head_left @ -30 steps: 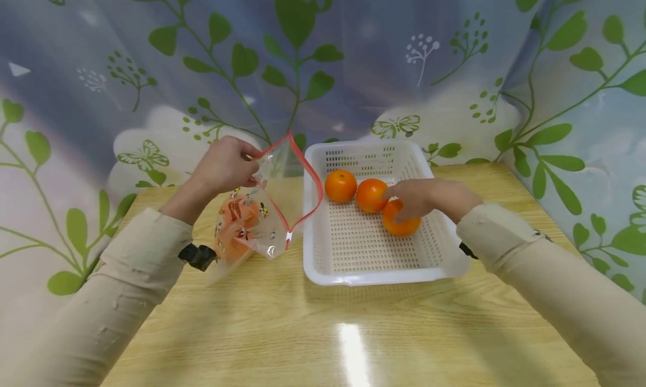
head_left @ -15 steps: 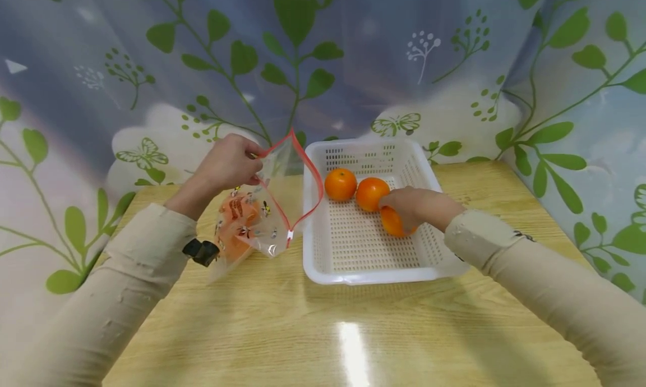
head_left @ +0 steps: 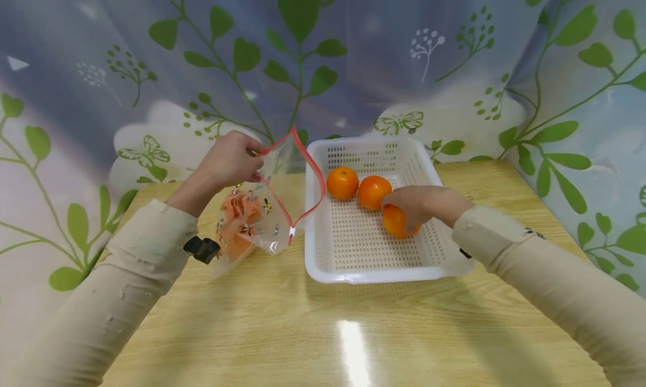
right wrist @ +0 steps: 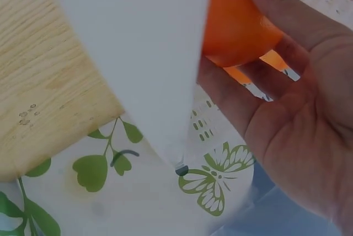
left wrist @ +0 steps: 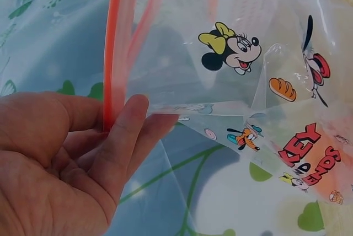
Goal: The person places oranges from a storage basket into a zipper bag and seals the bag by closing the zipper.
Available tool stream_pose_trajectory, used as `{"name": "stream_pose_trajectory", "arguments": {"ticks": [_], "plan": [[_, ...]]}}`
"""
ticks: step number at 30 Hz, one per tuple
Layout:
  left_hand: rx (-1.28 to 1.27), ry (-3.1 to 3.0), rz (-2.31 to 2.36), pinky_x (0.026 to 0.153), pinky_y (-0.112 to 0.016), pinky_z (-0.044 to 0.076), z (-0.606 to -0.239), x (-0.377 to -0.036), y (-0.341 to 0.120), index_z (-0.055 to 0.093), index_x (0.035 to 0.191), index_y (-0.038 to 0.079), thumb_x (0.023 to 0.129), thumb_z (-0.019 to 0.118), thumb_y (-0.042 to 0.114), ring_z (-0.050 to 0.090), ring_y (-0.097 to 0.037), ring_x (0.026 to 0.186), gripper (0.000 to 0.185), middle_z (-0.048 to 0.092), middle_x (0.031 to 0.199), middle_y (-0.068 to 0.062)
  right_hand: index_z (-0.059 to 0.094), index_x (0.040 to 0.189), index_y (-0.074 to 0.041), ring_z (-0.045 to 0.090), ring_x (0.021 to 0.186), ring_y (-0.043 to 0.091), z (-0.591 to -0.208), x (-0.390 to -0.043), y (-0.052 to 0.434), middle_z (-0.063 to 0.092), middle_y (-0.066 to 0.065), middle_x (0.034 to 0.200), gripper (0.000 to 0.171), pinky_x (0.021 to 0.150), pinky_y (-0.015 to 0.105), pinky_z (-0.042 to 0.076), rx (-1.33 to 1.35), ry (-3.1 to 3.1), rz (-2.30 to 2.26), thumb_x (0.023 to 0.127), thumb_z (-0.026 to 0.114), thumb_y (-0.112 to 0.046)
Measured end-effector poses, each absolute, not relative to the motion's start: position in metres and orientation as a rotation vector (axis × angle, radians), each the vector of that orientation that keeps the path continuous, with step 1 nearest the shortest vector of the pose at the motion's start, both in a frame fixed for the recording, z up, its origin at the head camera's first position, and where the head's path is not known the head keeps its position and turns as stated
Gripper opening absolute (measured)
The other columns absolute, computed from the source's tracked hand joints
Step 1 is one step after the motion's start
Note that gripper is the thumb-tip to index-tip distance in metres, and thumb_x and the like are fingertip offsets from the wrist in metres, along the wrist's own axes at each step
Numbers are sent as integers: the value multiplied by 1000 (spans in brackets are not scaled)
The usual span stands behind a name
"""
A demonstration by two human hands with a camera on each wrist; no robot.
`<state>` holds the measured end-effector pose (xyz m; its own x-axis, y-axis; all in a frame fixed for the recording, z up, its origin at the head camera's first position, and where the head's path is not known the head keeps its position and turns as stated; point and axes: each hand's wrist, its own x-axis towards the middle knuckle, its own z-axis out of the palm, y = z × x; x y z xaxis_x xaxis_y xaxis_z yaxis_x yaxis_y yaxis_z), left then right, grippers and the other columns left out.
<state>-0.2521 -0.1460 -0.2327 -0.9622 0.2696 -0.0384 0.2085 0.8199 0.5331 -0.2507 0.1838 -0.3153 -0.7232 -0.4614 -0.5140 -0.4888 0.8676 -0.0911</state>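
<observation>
Step in hand, as I judge it: you are taking a firm grip on one orange in the basket, with the bag held ready. Your right hand [head_left: 421, 204], right of centre in the head view, has its fingers clamped round the nearest orange [head_left: 397, 221]; the right wrist view shows the thumb across one side and other fingers beneath. Whether the fruit is clear of the basket floor, I cannot tell. Two more oranges [head_left: 342, 183] [head_left: 374, 192] sit further back, up and to the left in the white plastic basket [head_left: 383, 277].

Left of centre, your left hand [head_left: 232, 158] pinches the red zip edge [left wrist: 110, 54] of the printed zip bag [head_left: 267, 230], fingers closed on the film. Mouth gapes towards the basket; orange fruit [head_left: 241, 207] shows through the lower part, over the worktop [head_left: 252, 331]; count unclear.

Next move, to my eye, calls for a lift high enough to clear the basket's left rim, then a level carry leftward. Keep the mouth wide: the limp front edge could fold inward and snag the fruit.
</observation>
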Motion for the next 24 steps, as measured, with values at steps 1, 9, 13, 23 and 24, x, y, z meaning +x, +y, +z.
{"name": "stream_pose_trajectory", "arguments": {"ticks": [1, 9, 13, 23, 24], "plan": [[382, 2890, 823, 63, -31, 55, -232, -252, -146, 62, 122, -6, 91, 46, 2, 70, -19, 71, 36, 64, 112, -23, 45, 138, -4, 45, 121, 33, -315, -251, 185, 47, 16, 137, 65, 105, 51, 33, -707, 2494, 61, 80, 76, -6], [396, 2877, 800, 63, -31, 56, -230, -252, -143, 61, 123, -6, 91, 45, 2, 70, -19, 72, 37, 63, 113, -23, 38, 144, -1, 34, 132, 39, -305, -248, 189, 39, 22, 144, 70, 108, 53, 28, -789, 2517, -118, 84, 73, -10], [397, 2868, 811, 65, -33, 57, -231, -253, -142, 60, 124, -7, 91, 45, 2, 70, -20, 73, 37, 63, 114, -24, 39, 143, 0, 41, 125, 37, -296, -250, 187, 44, 21, 138, 69, 105, 52, 32, -870, 2569, -281, 84, 74, -11], [380, 2856, 824, 66, -35, 57, -233, -254, -140, 59, 125, -6, 91, 45, 3, 70, -21, 72, 38, 64, 112, -25, 34, 145, 1, 45, 121, 29, -273, -247, 169, 41, 15, 142, 76, 98, 44, 43, -1006, 2708, -829, 84, 75, -15], [384, 2855, 823, 66, -35, 57, -233, -254, -139, 59, 125, -6, 91, 45, 3, 70, -21, 72, 38, 63, 112, -25, 34, 146, 0, 46, 119, 27, -271, -247, 165, 41, 14, 142, 76, 96, 42, 45, -1007, 2721, -874, 84, 75, -16]]}}
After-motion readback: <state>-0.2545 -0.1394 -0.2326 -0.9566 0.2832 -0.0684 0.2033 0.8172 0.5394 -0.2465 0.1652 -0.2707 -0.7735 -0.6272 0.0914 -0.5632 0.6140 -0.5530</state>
